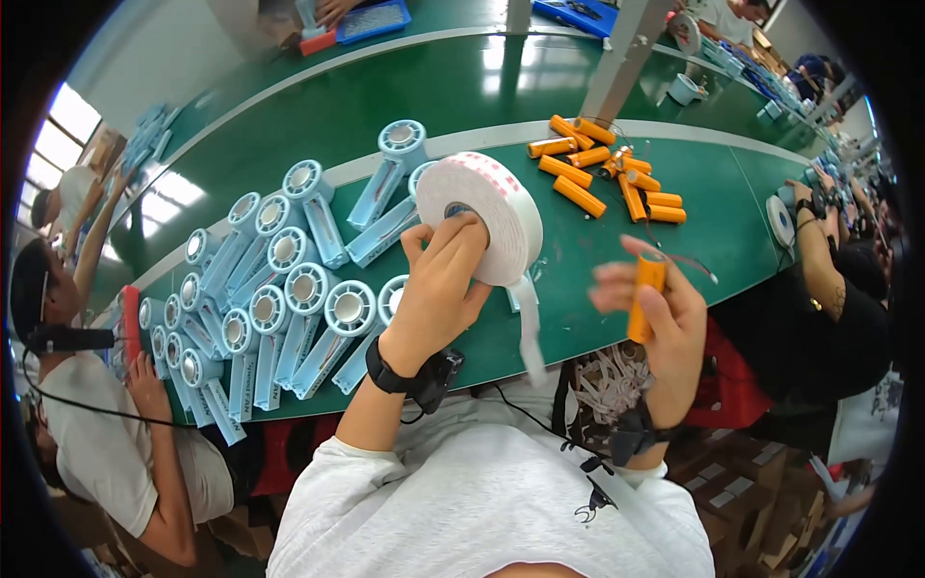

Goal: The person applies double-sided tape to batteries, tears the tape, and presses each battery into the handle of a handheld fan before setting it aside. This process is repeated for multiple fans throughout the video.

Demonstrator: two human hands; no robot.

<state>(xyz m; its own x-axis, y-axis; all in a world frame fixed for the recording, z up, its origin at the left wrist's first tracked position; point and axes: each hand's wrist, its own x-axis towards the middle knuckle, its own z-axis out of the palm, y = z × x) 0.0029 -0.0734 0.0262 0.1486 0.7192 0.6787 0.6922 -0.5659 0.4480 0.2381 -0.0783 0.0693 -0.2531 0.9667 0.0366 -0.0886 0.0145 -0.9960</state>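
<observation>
A wide roll of white tape point(515, 217) stands on edge above the table, and the fingers of my left hand point(441, 279) are hooked into its core. From its lower side a loose strip of tape point(529, 332) hangs down past the table edge. In my right hand point(674, 323) is an orange cylindrical battery point(647, 299), upright between thumb and fingers, with a thin wire trailing to the right. Some of the right fingers are smeared by motion. Beyond the right hand lies a pile of similar orange batteries point(578, 197), several with wires.
Many light-blue handheld fan bodies point(350, 308) lie in rows on the green table point(713, 193) to my left. Co-workers sit on both sides; one person's arm point(819, 250) is near a white roll point(780, 221) at right. A metal post point(626, 63) rises behind the batteries. Crumpled strips point(614, 383) lie below the edge.
</observation>
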